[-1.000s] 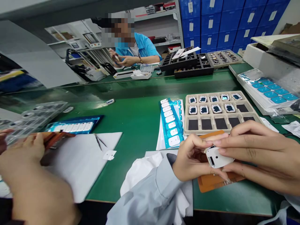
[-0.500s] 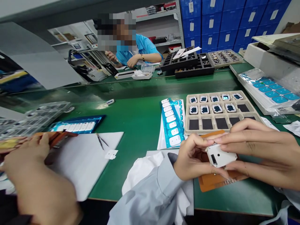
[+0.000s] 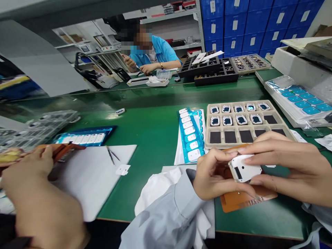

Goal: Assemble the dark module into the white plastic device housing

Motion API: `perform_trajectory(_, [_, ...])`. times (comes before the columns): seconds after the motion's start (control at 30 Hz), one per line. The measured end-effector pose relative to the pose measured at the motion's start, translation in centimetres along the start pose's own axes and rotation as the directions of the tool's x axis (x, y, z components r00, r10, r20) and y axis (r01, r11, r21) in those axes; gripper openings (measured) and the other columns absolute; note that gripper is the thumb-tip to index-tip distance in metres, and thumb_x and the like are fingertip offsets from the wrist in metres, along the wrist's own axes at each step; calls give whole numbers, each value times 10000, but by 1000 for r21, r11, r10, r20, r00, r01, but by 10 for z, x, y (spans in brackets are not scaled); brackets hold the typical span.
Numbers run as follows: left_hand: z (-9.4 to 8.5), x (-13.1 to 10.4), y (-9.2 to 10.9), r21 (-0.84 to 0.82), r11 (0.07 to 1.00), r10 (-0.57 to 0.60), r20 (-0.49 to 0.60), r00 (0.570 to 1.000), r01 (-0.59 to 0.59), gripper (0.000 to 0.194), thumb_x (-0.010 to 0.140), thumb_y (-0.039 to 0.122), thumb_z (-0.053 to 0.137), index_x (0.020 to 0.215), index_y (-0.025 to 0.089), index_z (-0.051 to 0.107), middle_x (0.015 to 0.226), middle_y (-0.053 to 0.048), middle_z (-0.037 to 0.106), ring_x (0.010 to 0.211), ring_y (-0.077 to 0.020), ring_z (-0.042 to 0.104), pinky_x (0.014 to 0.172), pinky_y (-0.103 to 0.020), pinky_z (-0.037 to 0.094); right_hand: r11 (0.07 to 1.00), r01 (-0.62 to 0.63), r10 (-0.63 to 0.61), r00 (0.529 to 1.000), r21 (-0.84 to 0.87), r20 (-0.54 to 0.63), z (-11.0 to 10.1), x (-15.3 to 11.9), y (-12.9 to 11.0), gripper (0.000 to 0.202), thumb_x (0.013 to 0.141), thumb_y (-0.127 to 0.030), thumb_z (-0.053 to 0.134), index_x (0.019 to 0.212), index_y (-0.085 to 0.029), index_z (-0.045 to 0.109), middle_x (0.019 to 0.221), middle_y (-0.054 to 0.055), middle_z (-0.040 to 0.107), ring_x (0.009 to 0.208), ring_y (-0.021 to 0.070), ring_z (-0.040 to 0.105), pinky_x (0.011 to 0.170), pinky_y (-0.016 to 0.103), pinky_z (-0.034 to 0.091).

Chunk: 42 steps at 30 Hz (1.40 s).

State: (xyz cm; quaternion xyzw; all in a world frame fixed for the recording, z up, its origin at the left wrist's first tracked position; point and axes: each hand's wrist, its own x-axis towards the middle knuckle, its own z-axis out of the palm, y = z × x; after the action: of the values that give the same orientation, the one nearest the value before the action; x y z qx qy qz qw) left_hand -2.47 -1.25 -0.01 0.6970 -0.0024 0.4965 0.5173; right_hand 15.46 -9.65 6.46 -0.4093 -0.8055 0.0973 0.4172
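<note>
Both of my hands hold a small white rounded-square device casing (image 3: 246, 169) with a dark slot and small holes on its face. My left hand (image 3: 214, 176) grips its left edge between thumb and fingers. My right hand (image 3: 290, 166) presses fingertips on its top and right side, thumb at the lower edge. Below the hands lies an orange mat (image 3: 233, 204), mostly covered by them. Just behind is a beige compartment tray (image 3: 207, 136) holding several white frames (image 3: 241, 119) with dark centres in its back two rows; dark pads show in other compartments.
A co-worker's hand (image 3: 28, 169) rests by an orange item at left, beside a white mat (image 3: 85, 186) with tweezers (image 3: 111, 155). Blue sticker sheets (image 3: 190, 133) and a white cloth (image 3: 155, 190) lie nearer me. Across the bench sits a person in blue (image 3: 166, 52).
The casing has turned slightly in my fingers, its face showing a little more. My right fingertips and thumb have shifted a bit on it. The person opposite has moved their head and hands slightly.
</note>
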Motion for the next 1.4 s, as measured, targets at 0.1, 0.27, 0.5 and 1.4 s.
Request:
perform_trajectory(0.1, [-1, -1, 0, -40, 999, -2, 0, 1000, 2, 674, 528, 271, 909, 1097, 202, 556, 1050, -70, 753, 918, -174, 745, 750, -187, 590, 1000, 2, -2, 1000, -13, -9, 0, 0, -3, 179, 882, -177, 693, 1059, -152, 689, 1125, 61, 715, 943, 157, 629, 802, 298, 544])
perform_trajectory(0.27, [-4, -5, 0, -75, 996, -36, 23, 999, 38, 720, 503, 257, 918, 1122, 215, 552, 1159, -96, 729, 1079, -238, 704, 865, -259, 597, 998, 13, -12, 1000, -68, 7, -1, 1, -9, 178, 913, -211, 660, 1086, -171, 674, 1103, 67, 725, 943, 176, 642, 789, 332, 569])
perform_trajectory(0.5, [0, 0, 4, -123, 992, 0, 54, 999, 6, 678, 560, 244, 888, 1131, 217, 523, 1285, -115, 667, 1200, -271, 622, 996, -345, 567, 992, 62, -60, 998, -106, 21, -2, 1, -11, 231, 915, -143, 626, 1143, -176, 650, 1089, 96, 737, 945, 225, 681, 778, 408, 581])
perform_trajectory(1.4, [3, 1, 4, -104, 994, 20, 9, 1000, -19, 683, 525, 273, 892, 1108, 213, 542, 1241, -73, 698, 1126, -239, 668, 916, -263, 606, 992, 40, -36, 999, -119, 36, -4, 3, -14, 228, 940, -142, 583, 1159, -185, 634, 1127, 82, 728, 956, 211, 685, 774, 389, 598])
